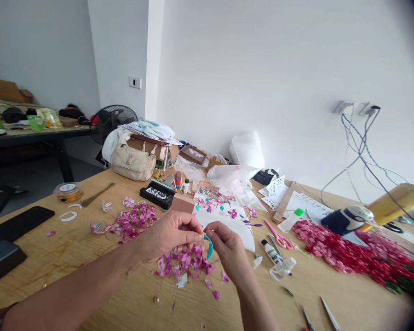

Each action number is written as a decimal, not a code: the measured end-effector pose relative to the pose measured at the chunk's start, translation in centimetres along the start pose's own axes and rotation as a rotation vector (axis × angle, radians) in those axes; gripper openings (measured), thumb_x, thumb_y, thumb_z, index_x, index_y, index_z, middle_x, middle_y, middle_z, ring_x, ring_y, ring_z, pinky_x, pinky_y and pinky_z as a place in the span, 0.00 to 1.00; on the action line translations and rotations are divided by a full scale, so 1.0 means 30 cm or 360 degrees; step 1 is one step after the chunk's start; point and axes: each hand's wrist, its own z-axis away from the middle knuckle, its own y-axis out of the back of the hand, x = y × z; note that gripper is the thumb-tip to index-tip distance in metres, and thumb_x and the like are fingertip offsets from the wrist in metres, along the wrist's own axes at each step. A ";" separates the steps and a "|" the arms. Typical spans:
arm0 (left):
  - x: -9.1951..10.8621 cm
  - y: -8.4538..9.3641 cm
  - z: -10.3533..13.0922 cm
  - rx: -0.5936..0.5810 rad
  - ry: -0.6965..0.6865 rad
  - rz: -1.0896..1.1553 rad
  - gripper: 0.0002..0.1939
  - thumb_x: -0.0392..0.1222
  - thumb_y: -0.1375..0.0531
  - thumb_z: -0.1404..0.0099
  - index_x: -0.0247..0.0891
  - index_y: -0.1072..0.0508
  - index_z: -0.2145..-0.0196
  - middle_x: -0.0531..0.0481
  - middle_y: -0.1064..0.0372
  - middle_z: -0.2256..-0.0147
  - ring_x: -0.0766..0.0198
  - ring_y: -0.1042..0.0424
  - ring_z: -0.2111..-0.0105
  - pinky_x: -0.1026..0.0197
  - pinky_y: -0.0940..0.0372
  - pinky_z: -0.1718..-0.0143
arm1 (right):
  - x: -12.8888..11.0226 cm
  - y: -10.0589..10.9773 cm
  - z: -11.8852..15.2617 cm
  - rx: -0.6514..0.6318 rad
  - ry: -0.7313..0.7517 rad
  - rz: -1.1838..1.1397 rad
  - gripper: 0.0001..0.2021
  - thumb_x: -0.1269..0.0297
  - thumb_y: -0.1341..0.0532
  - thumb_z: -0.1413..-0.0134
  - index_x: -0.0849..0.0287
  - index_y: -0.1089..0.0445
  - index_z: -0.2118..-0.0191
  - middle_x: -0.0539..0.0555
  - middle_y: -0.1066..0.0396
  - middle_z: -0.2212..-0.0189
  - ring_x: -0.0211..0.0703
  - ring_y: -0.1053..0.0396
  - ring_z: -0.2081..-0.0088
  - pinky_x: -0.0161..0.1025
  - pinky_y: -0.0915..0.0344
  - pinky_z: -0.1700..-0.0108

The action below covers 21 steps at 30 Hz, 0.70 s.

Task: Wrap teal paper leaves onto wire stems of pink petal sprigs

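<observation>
At the left I saw a heap of loose pink petals (138, 222), seemingly unused. My left hand (167, 235) pinched the upper end of a teal strip (210, 249), which hung between my hands, seemingly unfinished. My right hand (227, 242) had its fingertips pressed together beside it, on what I couldn't tell. Flowers (232, 214) on the white sheet (234, 230) looked already formed.

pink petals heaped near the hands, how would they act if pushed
The pink petals look thin, so they are probably light and fairly floppy. Lying loose in a heap, they would likely scatter.
</observation>
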 end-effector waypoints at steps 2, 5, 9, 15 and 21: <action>0.003 0.007 -0.008 0.0142 -0.0068 0.0046 0.07 0.42 0.41 0.46 0.34 0.32 0.72 0.57 0.40 0.83 0.73 0.45 0.83 0.70 0.51 0.83 | 0.020 -0.048 0.004 -0.0035 0.0000 -0.0159 0.11 0.59 0.47 0.47 0.60 0.36 0.74 0.45 0.46 0.82 0.34 0.49 0.79 0.30 0.49 0.77; 0.012 0.011 -0.026 0.0306 -0.0133 -0.0054 0.07 0.41 0.42 0.46 0.34 0.33 0.72 0.57 0.41 0.83 0.73 0.45 0.83 0.70 0.51 0.83 | 0.016 -0.101 0.026 -0.0040 0.0091 -0.0083 0.11 0.61 0.48 0.46 0.60 0.37 0.75 0.44 0.48 0.83 0.33 0.51 0.79 0.30 0.52 0.78; 0.031 0.002 -0.048 0.0482 -0.0121 -0.0432 0.04 0.38 0.44 0.46 0.34 0.32 0.74 0.58 0.43 0.82 0.72 0.45 0.82 0.69 0.51 0.81 | -0.021 -0.128 0.070 0.0072 0.0242 0.0284 0.12 0.66 0.50 0.46 0.59 0.39 0.78 0.45 0.45 0.86 0.33 0.47 0.82 0.29 0.52 0.79; 0.039 -0.007 -0.050 0.0227 -0.0219 -0.1005 0.05 0.33 0.45 0.46 0.34 0.30 0.77 0.55 0.36 0.76 0.69 0.39 0.74 0.68 0.47 0.73 | -0.096 -0.026 0.124 0.0175 0.0431 0.0863 0.11 0.68 0.51 0.46 0.57 0.38 0.78 0.47 0.39 0.86 0.34 0.45 0.85 0.31 0.54 0.80; 0.040 -0.026 -0.029 -0.0241 0.0195 -0.0328 0.05 0.39 0.39 0.48 0.33 0.30 0.74 0.57 0.40 0.80 0.73 0.43 0.81 0.69 0.49 0.79 | -0.042 0.080 0.061 0.0327 0.0172 0.0458 0.11 0.62 0.48 0.46 0.58 0.36 0.76 0.45 0.43 0.85 0.35 0.46 0.81 0.30 0.49 0.78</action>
